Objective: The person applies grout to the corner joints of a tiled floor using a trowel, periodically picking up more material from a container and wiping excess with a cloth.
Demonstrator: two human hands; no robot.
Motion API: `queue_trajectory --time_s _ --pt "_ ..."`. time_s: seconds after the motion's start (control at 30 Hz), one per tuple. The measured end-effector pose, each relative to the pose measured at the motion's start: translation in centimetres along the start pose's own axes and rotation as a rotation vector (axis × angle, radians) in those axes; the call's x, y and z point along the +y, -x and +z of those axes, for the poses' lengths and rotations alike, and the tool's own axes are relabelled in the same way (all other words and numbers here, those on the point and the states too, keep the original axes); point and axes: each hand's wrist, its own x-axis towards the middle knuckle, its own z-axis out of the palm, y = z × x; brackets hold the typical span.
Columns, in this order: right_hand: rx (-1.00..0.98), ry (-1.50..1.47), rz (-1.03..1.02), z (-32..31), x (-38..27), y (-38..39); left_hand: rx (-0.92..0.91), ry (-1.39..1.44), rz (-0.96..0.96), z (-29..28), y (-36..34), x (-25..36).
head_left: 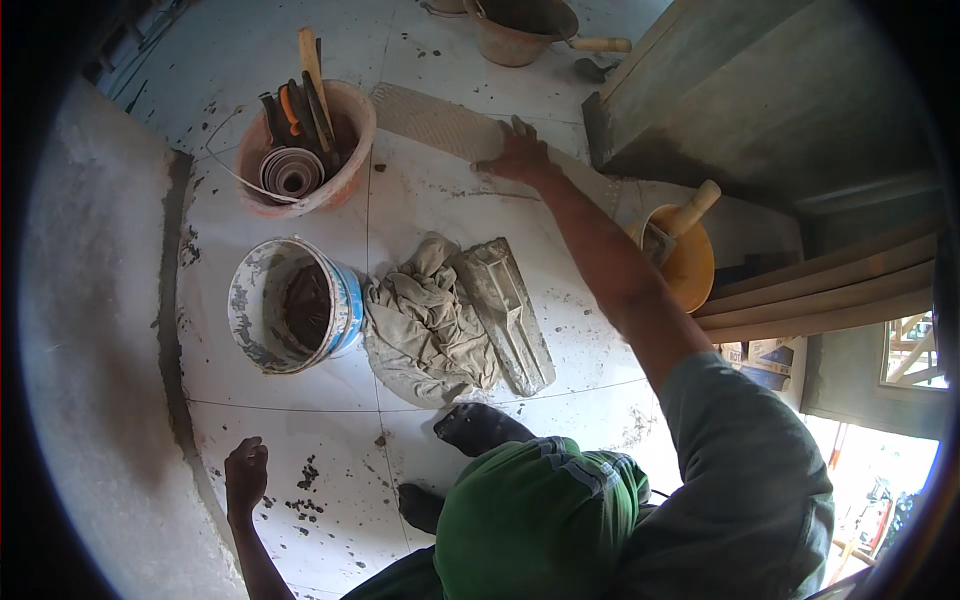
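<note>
My right hand [518,155] reaches far forward with its fingers apart, over a long flat grey strip with a textured surface [430,120] on the floor. Whether the fingers press on it is hard to tell. My left hand [247,474] is low on the left beside the wall, its fingers curled in and nothing visible in them. Between the hands lie a crumpled, dirty grey cloth [425,330] and a mortar-smeared plastering float [507,315] with its handle up. Left of the cloth stands a white and blue bucket [345,312] with dark residue inside.
A reddish tub [350,130] holds hand tools and a roll of pale strip [292,172]. At the right is a yellow dipper [690,265] with a wooden handle; another pan [515,35] stands at the back. Walls [110,300] bound the left; a grey block [750,100] the right.
</note>
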Motion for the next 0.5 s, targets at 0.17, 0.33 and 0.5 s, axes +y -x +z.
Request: queue_trajectory --time_s 0.17,0.33,0.5 --pt "-0.181 -0.061 -0.067 -2.3 -0.7 -1.8 0.024 0.041 -0.099 0.4 2.8 -4.4" --pt "-0.195 0.039 -0.237 -2.4 -1.1 -2.2 0.049 0.092 -0.169 2.4 4.1 -10.9" --pt "-0.171 0.092 -0.353 -2.5 0.0 -2.9 0.133 0.273 -0.233 3.9 5.8 -12.6"
